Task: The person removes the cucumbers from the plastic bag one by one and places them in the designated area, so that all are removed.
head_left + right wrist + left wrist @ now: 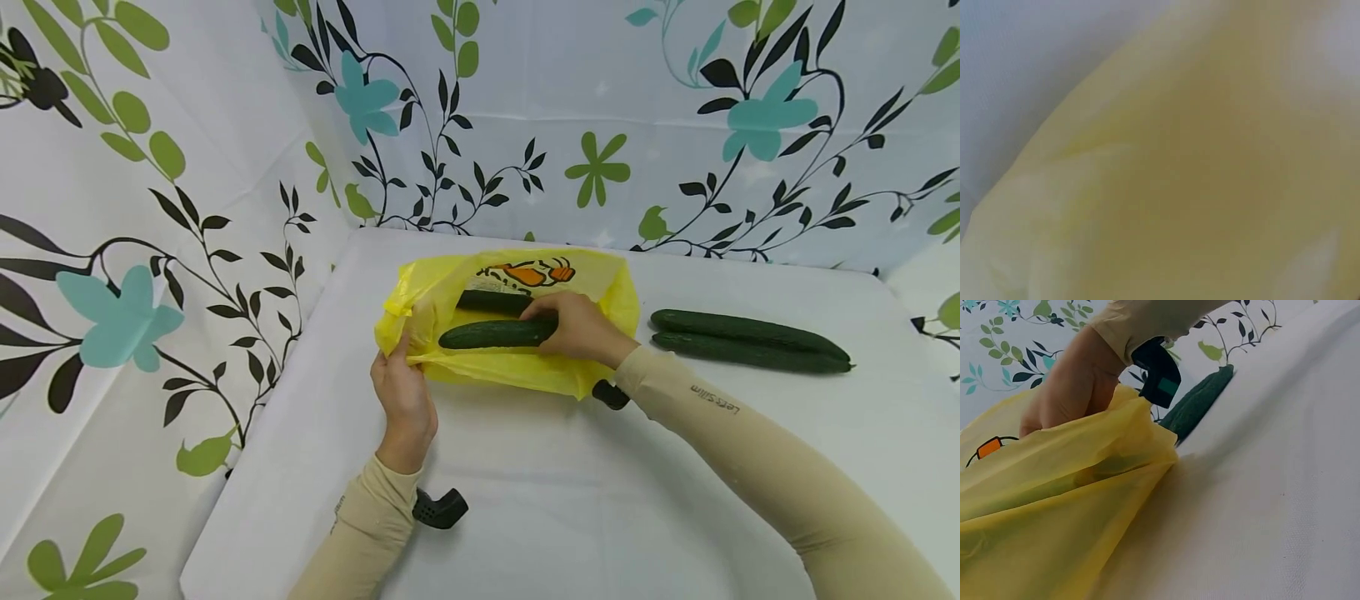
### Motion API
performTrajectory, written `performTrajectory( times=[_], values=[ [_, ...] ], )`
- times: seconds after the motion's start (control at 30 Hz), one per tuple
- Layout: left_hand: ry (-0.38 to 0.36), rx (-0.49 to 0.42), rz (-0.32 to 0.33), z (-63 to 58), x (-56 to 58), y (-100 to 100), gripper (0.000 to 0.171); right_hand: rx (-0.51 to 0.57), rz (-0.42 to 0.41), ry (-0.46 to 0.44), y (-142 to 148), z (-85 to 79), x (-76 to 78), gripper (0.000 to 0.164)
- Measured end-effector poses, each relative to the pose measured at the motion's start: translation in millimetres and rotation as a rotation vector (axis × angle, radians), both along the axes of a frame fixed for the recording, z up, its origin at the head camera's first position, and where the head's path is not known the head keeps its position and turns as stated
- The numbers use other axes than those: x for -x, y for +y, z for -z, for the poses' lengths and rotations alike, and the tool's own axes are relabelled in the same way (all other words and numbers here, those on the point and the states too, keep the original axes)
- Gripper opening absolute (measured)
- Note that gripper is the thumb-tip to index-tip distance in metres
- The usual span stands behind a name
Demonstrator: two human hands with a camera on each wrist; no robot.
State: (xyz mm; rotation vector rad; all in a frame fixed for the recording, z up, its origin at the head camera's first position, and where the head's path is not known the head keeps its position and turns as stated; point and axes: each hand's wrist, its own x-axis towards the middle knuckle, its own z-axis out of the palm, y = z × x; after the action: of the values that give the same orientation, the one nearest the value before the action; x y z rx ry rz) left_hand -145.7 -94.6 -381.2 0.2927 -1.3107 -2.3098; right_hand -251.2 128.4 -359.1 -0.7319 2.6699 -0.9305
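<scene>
A yellow plastic bag (517,373) with an orange and black print lies on its side, mouth spread wide. My left hand (405,396) pinches its left edge. In the opening, my right hand (581,327) grips the right end of a cucumber (491,335). Behind that one, another cucumber (495,302) lies inside the bag, partly covered by the hand. In the left wrist view the right hand (1075,381) reaches in behind the bag's wall, its fingertips hidden. Blurred yellow plastic (1197,175) fills most of the right wrist view.
Two cucumbers (750,342) lie side by side on the white table (525,517), right of the bag. Black wrist devices (441,508) show at both sleeves. A leaf-patterned curtain (517,108) hangs behind and at the left.
</scene>
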Motion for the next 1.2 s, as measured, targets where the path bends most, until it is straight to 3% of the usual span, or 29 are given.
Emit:
performTrajectory(
  times=[0.43,0.67,1.0,1.2],
  values=[
    [-0.015,0.007,-0.006,0.3,-0.2,0,0.033,0.221,-0.033,-0.045,6,-32.7,-20.1,0.049],
    [-0.023,0.019,-0.008,1.5,-2.3,0,0.030,0.354,-0.080,-0.121,5,-49.7,-36.3,0.052],
    [-0.030,0.006,0.007,1.5,-3.0,-1,0.035,0.708,-0.151,-0.316,10,-76.9,-54.4,0.050],
    [-0.013,0.012,0.006,1.8,-3.7,-1,0.035,0.876,-0.191,-0.376,18,-89.5,-61.5,0.048]
  ],
)
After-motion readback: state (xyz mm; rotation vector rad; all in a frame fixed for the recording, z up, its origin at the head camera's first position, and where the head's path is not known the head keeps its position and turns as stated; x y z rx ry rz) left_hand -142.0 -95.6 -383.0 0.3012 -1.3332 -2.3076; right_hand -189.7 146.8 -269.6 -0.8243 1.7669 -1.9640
